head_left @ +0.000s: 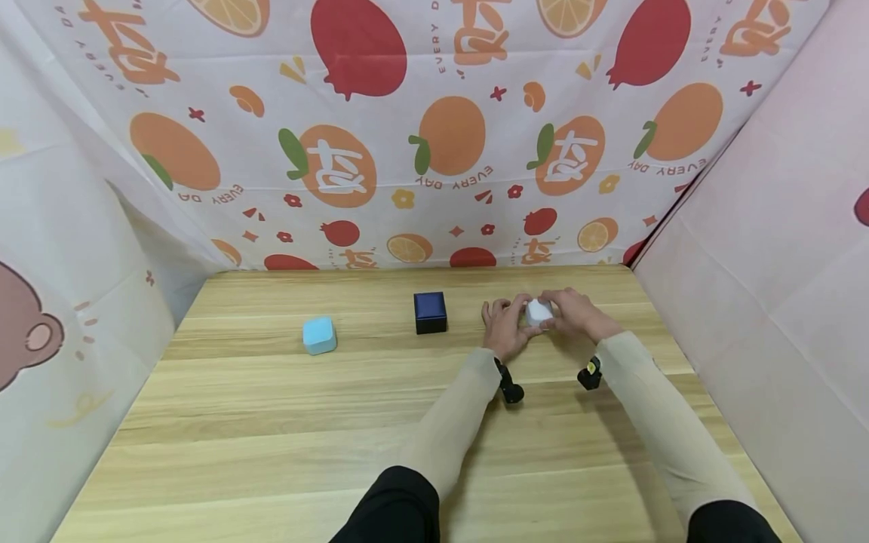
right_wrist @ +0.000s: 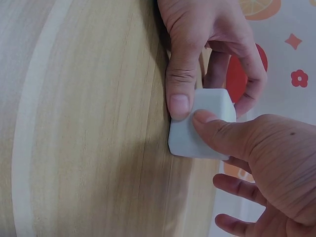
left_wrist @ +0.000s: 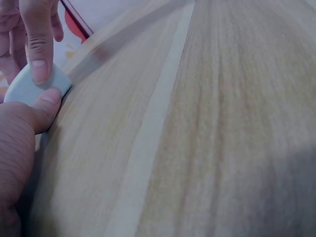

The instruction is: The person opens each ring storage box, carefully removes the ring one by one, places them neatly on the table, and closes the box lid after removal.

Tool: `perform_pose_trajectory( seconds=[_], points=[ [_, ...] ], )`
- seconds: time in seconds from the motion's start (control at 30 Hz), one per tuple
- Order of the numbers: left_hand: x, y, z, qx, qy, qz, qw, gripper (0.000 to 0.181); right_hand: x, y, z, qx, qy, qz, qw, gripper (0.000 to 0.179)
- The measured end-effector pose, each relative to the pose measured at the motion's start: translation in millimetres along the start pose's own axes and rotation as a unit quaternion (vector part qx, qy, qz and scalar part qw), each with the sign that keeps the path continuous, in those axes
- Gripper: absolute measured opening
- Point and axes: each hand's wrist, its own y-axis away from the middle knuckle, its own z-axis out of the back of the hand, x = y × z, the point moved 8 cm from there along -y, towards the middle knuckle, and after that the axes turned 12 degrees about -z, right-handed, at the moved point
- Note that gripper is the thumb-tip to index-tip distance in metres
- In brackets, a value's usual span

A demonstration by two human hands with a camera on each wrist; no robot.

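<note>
A small white box (head_left: 539, 311) with rounded edges sits on the wooden table toward the back right, between my two hands. My left hand (head_left: 505, 330) grips it from the left, its thumb low on the near face. From the other side my right hand (head_left: 577, 315) grips it too; in the right wrist view its thumb presses higher on the white box (right_wrist: 210, 140), close to the left thumb. Fingers of both hands curl behind the box, where their tips are partly hidden. No gap shows at a lid.
To the left of my hands stands a dark navy box (head_left: 431, 312). A light blue box (head_left: 319, 335) with rounded edges lies farther left. The wooden table (head_left: 326, 437) meets a fruit-printed cloth (head_left: 400, 219) at the back, and pale cloth hangs at both sides.
</note>
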Motion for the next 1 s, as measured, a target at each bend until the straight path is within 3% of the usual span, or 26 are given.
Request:
perform_pose_trajectory(
  seconds=[0.43,1.0],
  points=[
    [-2.1,0.9,3.2,-0.001,-0.008,-0.002,1.0000,0.060,2.6,-1.6,0.3,0.028,-0.042,0.007,0.9987,0.041],
    [-2.5,1.3,4.1,0.006,-0.010,0.008,0.9999,0.061,5.8,-4.8,3.8,0.060,-0.042,0.012,0.9972,0.029]
  ],
)
